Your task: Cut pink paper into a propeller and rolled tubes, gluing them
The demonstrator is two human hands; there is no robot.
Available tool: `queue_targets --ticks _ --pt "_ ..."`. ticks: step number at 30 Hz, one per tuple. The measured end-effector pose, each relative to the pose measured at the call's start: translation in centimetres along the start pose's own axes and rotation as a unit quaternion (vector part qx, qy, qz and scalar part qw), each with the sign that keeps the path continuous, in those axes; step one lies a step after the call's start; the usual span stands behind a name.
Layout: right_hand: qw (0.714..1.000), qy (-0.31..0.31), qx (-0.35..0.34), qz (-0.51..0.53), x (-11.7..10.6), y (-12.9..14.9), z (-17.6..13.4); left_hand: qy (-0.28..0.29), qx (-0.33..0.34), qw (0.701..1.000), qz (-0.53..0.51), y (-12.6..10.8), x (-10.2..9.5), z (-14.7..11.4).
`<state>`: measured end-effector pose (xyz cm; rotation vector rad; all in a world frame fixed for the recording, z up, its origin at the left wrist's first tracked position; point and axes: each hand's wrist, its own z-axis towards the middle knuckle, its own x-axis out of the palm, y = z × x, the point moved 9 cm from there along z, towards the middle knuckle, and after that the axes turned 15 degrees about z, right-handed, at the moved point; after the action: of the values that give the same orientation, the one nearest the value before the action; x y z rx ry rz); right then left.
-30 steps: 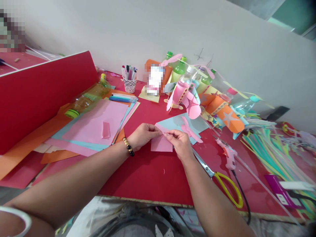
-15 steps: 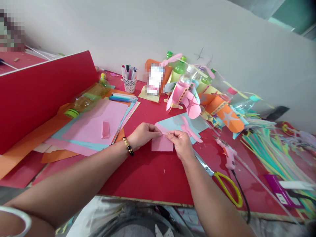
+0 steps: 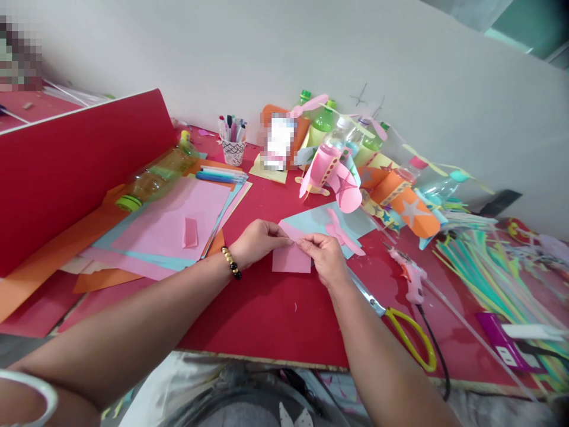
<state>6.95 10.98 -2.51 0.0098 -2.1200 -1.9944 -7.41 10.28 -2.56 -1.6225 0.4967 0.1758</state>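
Observation:
Between my two hands is a small piece of pink paper (image 3: 291,260), its lower part hanging flat toward me. My left hand (image 3: 260,242) pinches its upper edge from the left with thumb and forefinger. Close beside those fingertips, my right hand (image 3: 326,255) pinches the same edge from the right. Behind the hands lies a light blue sheet (image 3: 306,218) with a pink paper propeller (image 3: 342,234) on it. Scissors with yellow handles (image 3: 411,332) lie partly under my right forearm. The fingertips hide the top edge of the pink paper in part.
Left are stacked coloured sheets (image 3: 178,201), a folded pink strip (image 3: 190,233) and a plastic bottle (image 3: 155,181). A pen cup (image 3: 233,153) stands at the back. Bottle planes (image 3: 329,172) crowd the back right. A pink glue gun (image 3: 411,279) and green-yellow strips (image 3: 489,284) lie right.
Both hands keep their pinch on the pink paper and have hardly moved. The whole view has shifted very slightly.

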Motion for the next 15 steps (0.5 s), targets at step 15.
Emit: queue_targets --ticks 15 --pt "0.998 -0.02 0.008 0.06 -1.2 -0.9 0.4 -0.016 -0.047 0.985 -0.165 0.6 -0.1 0.1"
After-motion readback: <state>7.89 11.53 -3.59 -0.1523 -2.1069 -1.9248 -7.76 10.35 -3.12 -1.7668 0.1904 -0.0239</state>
